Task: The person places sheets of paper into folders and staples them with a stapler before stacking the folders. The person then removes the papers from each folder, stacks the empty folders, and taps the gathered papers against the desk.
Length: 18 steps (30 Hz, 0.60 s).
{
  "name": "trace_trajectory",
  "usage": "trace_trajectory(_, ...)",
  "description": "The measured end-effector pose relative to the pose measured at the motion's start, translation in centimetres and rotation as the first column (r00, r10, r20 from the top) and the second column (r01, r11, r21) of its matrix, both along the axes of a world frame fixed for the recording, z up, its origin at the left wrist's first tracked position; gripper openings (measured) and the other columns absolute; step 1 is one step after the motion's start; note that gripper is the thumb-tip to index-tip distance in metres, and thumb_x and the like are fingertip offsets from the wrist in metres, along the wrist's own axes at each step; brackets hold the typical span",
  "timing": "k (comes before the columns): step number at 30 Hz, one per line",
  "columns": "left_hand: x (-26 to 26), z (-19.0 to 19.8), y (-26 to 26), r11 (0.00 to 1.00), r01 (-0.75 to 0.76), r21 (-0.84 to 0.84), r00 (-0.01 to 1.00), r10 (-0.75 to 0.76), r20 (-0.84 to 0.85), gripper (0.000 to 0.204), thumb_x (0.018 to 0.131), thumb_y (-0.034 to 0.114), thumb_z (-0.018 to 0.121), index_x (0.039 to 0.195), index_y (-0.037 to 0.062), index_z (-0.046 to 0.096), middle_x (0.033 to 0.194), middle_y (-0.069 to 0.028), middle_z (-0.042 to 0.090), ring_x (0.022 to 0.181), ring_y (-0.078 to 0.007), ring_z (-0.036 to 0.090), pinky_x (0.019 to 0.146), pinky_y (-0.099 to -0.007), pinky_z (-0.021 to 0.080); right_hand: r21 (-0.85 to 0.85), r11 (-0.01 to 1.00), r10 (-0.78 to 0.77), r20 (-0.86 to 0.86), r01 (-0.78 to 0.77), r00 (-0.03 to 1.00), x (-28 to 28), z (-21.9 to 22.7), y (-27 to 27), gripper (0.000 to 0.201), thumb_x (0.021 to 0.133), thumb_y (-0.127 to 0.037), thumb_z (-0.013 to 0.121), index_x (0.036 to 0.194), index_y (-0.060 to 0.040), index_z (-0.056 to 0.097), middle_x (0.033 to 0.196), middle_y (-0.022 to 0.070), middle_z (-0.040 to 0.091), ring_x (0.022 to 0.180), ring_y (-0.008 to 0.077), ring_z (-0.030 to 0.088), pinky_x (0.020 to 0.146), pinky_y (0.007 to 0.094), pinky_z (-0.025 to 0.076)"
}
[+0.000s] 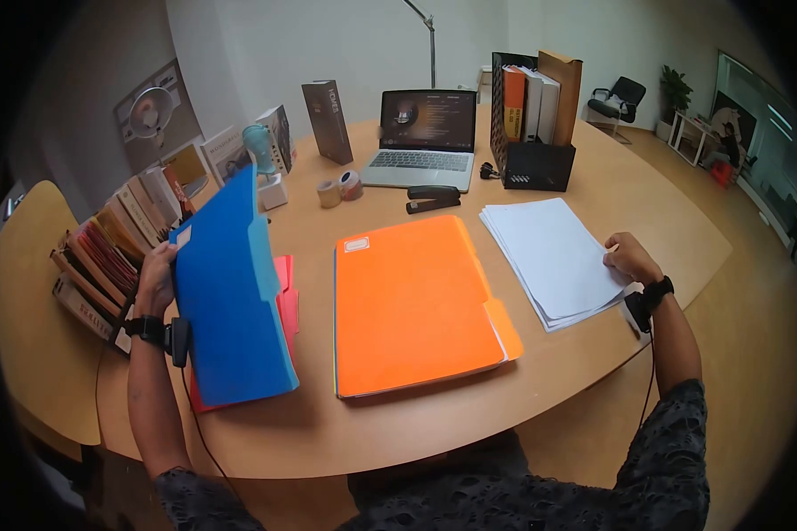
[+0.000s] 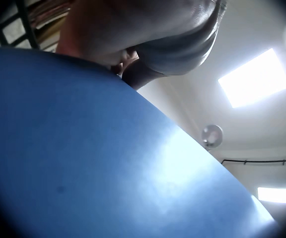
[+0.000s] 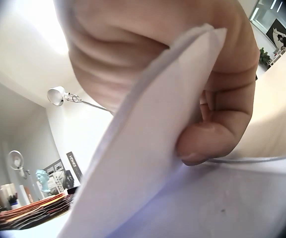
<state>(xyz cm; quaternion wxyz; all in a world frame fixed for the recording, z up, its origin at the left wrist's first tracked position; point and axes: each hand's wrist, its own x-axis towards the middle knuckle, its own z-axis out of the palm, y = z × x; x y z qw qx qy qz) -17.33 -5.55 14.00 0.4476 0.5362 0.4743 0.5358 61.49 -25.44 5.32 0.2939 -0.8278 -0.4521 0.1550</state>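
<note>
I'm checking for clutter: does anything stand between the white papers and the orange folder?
Nothing visible: only a strip of tabletop separates the orange folder from the white papers, which the right hand grips at their right edge.

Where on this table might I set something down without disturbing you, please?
Bare tabletop lies between the orange folder and the near edge, and right of the paper stack, past the right hand. It's crowded at left, around the blue folder and books.

The blue folder hides much of the red folder and runs off the left wrist view. The label on the orange folder is unreadably small.
</note>
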Motion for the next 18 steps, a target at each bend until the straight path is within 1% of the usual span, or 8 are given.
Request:
trace_trajectory(4, -7.4, -5.4, 1.9, 0.979, -0.193, -0.065, 0.953, 0.172, -0.251, 0.017, 0.094, 0.009, 0.049, 0.098, -0.0011, 0.062, 0.085, -0.0051, 0.062, 0.079, -0.0146, 0.062, 0.071, -0.0282, 0.051, -0.016, 1.0, 0.003, 0.088, -0.002, 0.996, 0.0, -0.7, 0.4, 0.034, 0.076, -0.006, 0.071, 0.107, 0.0048, 0.063, 0.086, 0.0152, 0.068, 0.078, 0.0238, 0.066, 0.072, 0.0345, 0.052)
trace_trajectory(6, -9.6, -8.4, 2.9, 0.963, -0.263, -0.065, 0.853, 0.2, -0.482, 0.016, 0.093, 0.008, 0.047, 0.09, 0.0023, 0.062, 0.082, -0.0042, 0.061, 0.078, -0.0124, 0.061, 0.069, -0.0308, 0.051, -0.017, 0.999, 0.049, 0.542, -0.048, 0.839, 0.7, -1.5, 1.1, 0.035, 0.082, -0.013, 0.068, 0.112, 0.003, 0.06, 0.095, 0.0193, 0.067, 0.09, 0.0255, 0.066, 0.074, 0.0379, 0.053)
trace_trajectory(7, -9.9, -9.3, 3.3, 0.918, -0.374, -0.134, 0.772, 0.228, -0.594, 0.018, 0.09, 0.01, 0.05, 0.084, -0.0009, 0.063, 0.082, -0.0047, 0.063, 0.079, -0.0161, 0.062, 0.069, -0.0346, 0.05, -0.015, 0.999, 0.046, 0.544, -0.045, 0.838, -0.1, -0.6, 1.3, 0.035, 0.082, -0.013, 0.068, 0.112, 0.003, 0.06, 0.095, 0.0193, 0.067, 0.09, 0.0255, 0.066, 0.074, 0.0379, 0.053)
trace_trajectory(9, -12.2, -13.3, 7.1, 0.897, -0.315, 0.309, 0.118, 0.36, -0.925, 0.023, 0.09, 0.013, 0.051, 0.092, -0.0052, 0.065, 0.092, -0.0072, 0.066, 0.085, -0.0207, 0.063, 0.075, -0.0356, 0.05, 0.112, 0.987, 0.087, 0.247, -0.118, 0.965, -4.7, 2.5, 1.8, 0.037, 0.085, -0.017, 0.066, 0.115, 0.0041, 0.059, 0.098, 0.018, 0.065, 0.091, 0.0249, 0.064, 0.075, 0.0388, 0.054)
trace_trajectory(11, -9.4, -13.8, 9.1, 0.89, -0.121, 0.44, 0.236, 0.457, -0.858, 0.041, 0.083, 0.022, 0.058, 0.112, -0.0064, 0.063, 0.089, -0.0154, 0.065, 0.084, -0.0223, 0.061, 0.077, -0.0359, 0.049, 0.29, 0.923, 0.357, -0.392, -0.254, 0.848, -9.8, 4.9, 1.9, 0.041, 0.088, -0.017, 0.064, 0.121, 0.0063, 0.055, 0.099, 0.0143, 0.062, 0.087, 0.0227, 0.064, 0.076, 0.0378, 0.056)
trace_trajectory(13, 1.3, -10.3, 5.8, 0.962, -0.085, 0.261, 0.733, 0.238, -0.637, 0.039, 0.084, 0.02, 0.059, 0.114, -0.0045, 0.062, 0.093, -0.0125, 0.065, 0.085, -0.0202, 0.061, 0.077, -0.0342, 0.048, 0.358, 0.881, 0.472, -0.628, -0.309, 0.619, -13.9, 5.4, 3.1, 0.044, 0.092, -0.017, 0.062, 0.126, 0.0078, 0.049, 0.098, 0.0108, 0.058, 0.085, 0.0199, 0.062, 0.077, 0.0369, 0.058)
trace_trajectory(15, 9.7, -7.4, 4.1, 0.965, 0.156, 0.209, 0.767, 0.016, -0.642, 0.037, 0.088, 0.019, 0.06, 0.117, -0.0051, 0.06, 0.102, -0.0096, 0.065, 0.088, -0.0175, 0.061, 0.079, -0.032, 0.048, 0.363, 0.852, 0.516, -0.705, -0.377, 0.486, -17.6, 5.6, 4.2, 0.049, 0.092, -0.016, 0.062, 0.131, 0.0082, 0.043, 0.099, 0.0097, 0.056, 0.088, 0.0187, 0.06, 0.078, 0.0364, 0.058)
trace_trajectory(18, 18.6, -5.8, 2.6, 0.906, 0.407, 0.113, 0.741, -0.256, -0.621, 0.048, 0.092, 0.024, 0.061, 0.129, -0.0062, 0.054, 0.122, -0.011, 0.062, 0.113, -0.018, 0.057, 0.095, -0.0304, 0.045, 0.31, 0.855, 0.502, -0.695, -0.415, 0.515, -20.6, 4.9, 5.7, 0.047, 0.092, -0.016, 0.062, 0.128, 0.0079, 0.043, 0.105, 0.0099, 0.052, 0.092, 0.018, 0.056, 0.076, 0.0357, 0.058)
